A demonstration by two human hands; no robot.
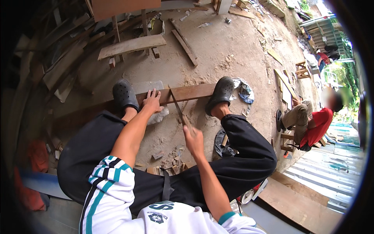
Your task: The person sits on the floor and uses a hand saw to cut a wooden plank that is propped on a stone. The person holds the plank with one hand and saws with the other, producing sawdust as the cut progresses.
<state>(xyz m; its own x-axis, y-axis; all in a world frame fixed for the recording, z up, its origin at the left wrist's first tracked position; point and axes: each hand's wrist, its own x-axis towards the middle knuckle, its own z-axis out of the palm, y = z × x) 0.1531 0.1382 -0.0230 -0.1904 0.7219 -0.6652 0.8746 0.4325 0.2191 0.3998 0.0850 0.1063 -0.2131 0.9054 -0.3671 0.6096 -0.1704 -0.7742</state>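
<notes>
Dusty ground [237,54] carries a pale block [157,116]; a brown plank [195,93] crosses it. Past the block's right edge a narrow saw [177,105] (so it appears) lies over the plank, the right hand [193,139] closed round its handle [187,123]; the left hand [152,102] lies flat, fingers spread. Cutting seems in hand; the next move calls for steady strokes.

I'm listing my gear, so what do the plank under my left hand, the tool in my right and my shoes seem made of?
The plank looks like smooth wood, perhaps stained, from its reddish brown. The tool's thin, dark blade suggests dull metal; its matte brown handle may be wood. The shoes look like molded foam or rubber: dark gray, matte, perforated.
</notes>
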